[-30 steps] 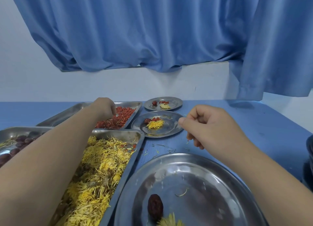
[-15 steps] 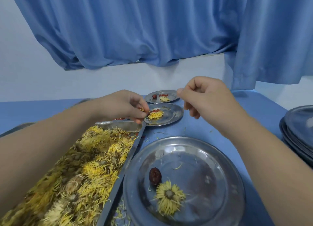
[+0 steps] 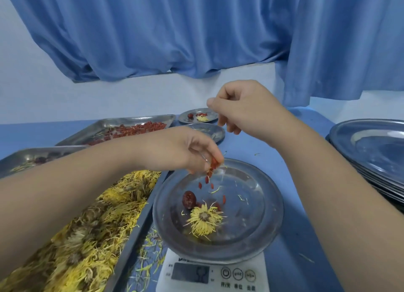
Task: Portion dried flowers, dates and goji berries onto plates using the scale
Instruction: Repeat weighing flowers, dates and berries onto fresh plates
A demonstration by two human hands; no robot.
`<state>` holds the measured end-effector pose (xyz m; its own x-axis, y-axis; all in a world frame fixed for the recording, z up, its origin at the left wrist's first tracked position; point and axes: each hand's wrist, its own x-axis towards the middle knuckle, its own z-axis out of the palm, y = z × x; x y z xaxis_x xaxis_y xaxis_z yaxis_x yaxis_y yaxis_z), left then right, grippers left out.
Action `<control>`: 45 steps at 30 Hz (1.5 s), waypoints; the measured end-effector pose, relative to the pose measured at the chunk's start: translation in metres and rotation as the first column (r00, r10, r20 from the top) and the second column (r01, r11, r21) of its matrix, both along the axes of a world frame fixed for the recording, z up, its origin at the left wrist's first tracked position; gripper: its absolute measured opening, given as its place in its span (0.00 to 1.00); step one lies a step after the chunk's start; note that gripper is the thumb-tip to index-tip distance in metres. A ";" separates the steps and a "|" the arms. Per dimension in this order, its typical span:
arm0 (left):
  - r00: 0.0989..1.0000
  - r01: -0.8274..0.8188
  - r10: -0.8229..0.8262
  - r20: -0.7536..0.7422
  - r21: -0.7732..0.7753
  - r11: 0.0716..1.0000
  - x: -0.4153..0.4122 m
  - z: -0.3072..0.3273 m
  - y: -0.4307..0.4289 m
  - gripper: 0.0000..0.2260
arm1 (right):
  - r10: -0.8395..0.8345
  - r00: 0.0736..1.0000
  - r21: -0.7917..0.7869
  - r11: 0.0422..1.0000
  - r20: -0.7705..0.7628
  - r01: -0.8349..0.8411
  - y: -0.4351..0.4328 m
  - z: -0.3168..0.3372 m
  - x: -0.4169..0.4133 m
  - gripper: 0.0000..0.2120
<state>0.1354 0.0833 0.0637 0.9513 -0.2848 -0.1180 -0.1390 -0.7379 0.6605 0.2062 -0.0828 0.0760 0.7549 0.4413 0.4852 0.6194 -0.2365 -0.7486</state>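
A round steel plate [image 3: 258, 217] sits on a white scale [image 3: 214, 274] near me. On the plate lie a dark red date [image 3: 189, 199] and a yellow dried flower [image 3: 204, 219]. My left hand [image 3: 181, 151] hovers over the plate's far rim and pinches red goji berries [image 3: 213, 163], several of which are falling to the plate. My right hand [image 3: 242, 110] is raised above and behind the plate, fingers curled, holding nothing that I can see.
A tray of yellow dried flowers [image 3: 83, 232] lies left of the scale. Behind it are a goji berry tray [image 3: 131, 129] and a date tray [image 3: 32, 158]. Two filled small plates [image 3: 200, 116] stand at the back. Stacked steel plates [image 3: 371, 151] stand at right.
My left hand moved from the goji tray to above the near plate and is dropping berries. My right hand rose. The view tilted down and the scale came into sight.
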 end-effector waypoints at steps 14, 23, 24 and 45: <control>0.974 -0.137 0.121 0.189 0.075 0.988 -0.016 -0.014 -0.013 0.06 | -0.205 0.881 -0.185 0.934 0.427 0.307 -0.032 0.026 -0.072 0.11; 0.977 -0.166 0.157 0.147 0.050 0.985 -0.018 -0.007 -0.027 0.15 | -0.091 0.851 -0.430 0.832 0.516 0.350 -0.090 -0.055 -0.108 0.12; 0.975 -0.175 0.168 0.145 0.043 0.984 -0.018 -0.008 -0.029 0.15 | -0.087 0.838 -0.420 0.834 0.539 0.357 -0.094 -0.064 -0.110 0.12; 0.939 -0.301 0.342 -0.039 -0.575 0.761 -0.036 -0.035 -0.022 0.10 | -0.250 0.923 -0.170 0.936 0.294 0.307 -0.105 -0.104 -0.101 0.06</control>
<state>0.0997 0.0609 0.0291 0.9986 0.0440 0.0303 -0.0186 -0.2445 0.9695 0.1050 -0.1875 -0.0283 0.7193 0.3447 0.6031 0.6730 -0.5611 -0.4819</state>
